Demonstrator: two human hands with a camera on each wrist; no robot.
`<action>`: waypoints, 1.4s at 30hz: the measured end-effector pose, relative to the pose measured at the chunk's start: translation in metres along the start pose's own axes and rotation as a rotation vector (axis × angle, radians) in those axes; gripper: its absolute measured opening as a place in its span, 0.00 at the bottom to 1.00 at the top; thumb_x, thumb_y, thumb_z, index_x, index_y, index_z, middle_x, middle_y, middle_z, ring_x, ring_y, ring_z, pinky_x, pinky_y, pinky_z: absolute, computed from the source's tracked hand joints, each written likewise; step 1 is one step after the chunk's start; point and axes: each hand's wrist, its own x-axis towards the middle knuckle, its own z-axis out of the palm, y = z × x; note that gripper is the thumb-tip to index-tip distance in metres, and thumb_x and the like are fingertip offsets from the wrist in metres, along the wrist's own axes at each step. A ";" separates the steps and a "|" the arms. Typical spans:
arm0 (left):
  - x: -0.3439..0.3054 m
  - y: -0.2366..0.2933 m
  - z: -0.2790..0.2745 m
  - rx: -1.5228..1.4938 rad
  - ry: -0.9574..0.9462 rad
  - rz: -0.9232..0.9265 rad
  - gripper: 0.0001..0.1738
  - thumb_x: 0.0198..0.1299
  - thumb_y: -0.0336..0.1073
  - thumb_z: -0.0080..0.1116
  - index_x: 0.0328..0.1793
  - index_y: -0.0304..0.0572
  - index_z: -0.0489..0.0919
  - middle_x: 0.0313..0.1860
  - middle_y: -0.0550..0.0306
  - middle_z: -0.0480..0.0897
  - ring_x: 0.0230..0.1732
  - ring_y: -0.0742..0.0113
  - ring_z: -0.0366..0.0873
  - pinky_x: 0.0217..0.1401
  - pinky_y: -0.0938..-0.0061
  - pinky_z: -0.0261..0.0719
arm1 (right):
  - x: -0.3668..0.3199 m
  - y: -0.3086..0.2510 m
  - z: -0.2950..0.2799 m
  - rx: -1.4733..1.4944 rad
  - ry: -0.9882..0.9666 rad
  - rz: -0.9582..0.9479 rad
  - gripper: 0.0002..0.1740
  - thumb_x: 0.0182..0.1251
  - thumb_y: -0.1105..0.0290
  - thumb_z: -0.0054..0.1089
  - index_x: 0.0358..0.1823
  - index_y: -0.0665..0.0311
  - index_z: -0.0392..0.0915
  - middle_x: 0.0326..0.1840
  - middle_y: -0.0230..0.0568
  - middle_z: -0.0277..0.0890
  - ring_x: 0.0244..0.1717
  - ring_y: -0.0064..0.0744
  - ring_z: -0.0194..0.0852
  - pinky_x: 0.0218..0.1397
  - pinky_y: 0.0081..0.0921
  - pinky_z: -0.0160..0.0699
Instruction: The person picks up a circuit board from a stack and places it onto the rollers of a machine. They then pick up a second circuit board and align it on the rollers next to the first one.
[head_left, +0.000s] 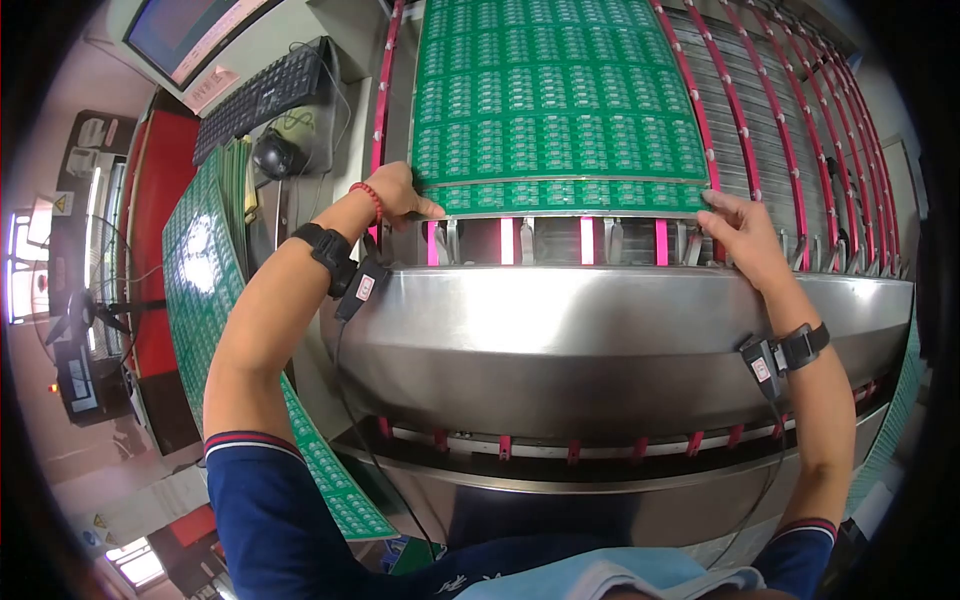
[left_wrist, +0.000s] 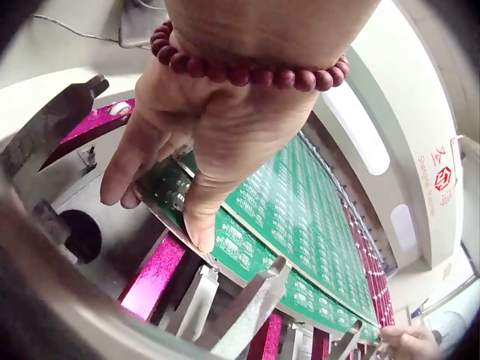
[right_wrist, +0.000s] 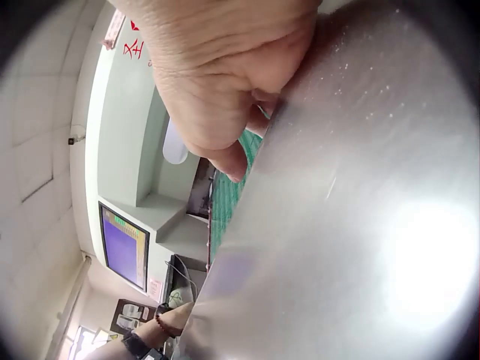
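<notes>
A large green printed circuit board panel (head_left: 560,100), patterned with rows of small circuits, lies over the machine's rails in the head view. A pale line crosses it close to its front edge. My left hand (head_left: 398,192) pinches the front left corner; in the left wrist view the thumb (left_wrist: 201,217) presses on top while the other fingers bend round the side. At the front right corner, my right hand (head_left: 750,238) grips the edge between thumb and fingers. The steel cover partly hides that corner in the right wrist view.
Metal clips (head_left: 527,240) and pink rails (head_left: 790,170) line the machine behind a rounded steel cover (head_left: 600,320). More green panels (head_left: 205,250) stand at the left. A keyboard (head_left: 262,95), a mouse (head_left: 275,155) and a monitor (head_left: 190,35) are at the back left.
</notes>
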 end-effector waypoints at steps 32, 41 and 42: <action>-0.015 0.012 0.003 0.037 0.019 -0.074 0.25 0.41 0.44 0.77 0.27 0.28 0.75 0.20 0.50 0.79 0.22 0.61 0.82 0.22 0.70 0.79 | 0.000 -0.003 -0.003 0.111 -0.003 0.046 0.26 0.60 0.63 0.64 0.50 0.80 0.74 0.38 0.40 0.79 0.38 0.21 0.73 0.42 0.18 0.72; -0.005 0.006 0.004 0.061 0.023 -0.065 0.25 0.40 0.44 0.77 0.25 0.30 0.74 0.18 0.52 0.77 0.18 0.66 0.78 0.19 0.70 0.74 | 0.000 -0.006 -0.002 0.098 0.011 0.056 0.23 0.60 0.64 0.63 0.47 0.79 0.76 0.36 0.39 0.78 0.37 0.21 0.73 0.40 0.18 0.71; -0.002 0.003 0.004 0.060 0.023 -0.065 0.25 0.40 0.44 0.77 0.25 0.30 0.74 0.18 0.52 0.77 0.18 0.66 0.78 0.19 0.70 0.74 | 0.001 -0.005 -0.003 0.103 0.004 0.061 0.23 0.60 0.64 0.63 0.48 0.79 0.75 0.37 0.39 0.79 0.37 0.21 0.73 0.40 0.18 0.71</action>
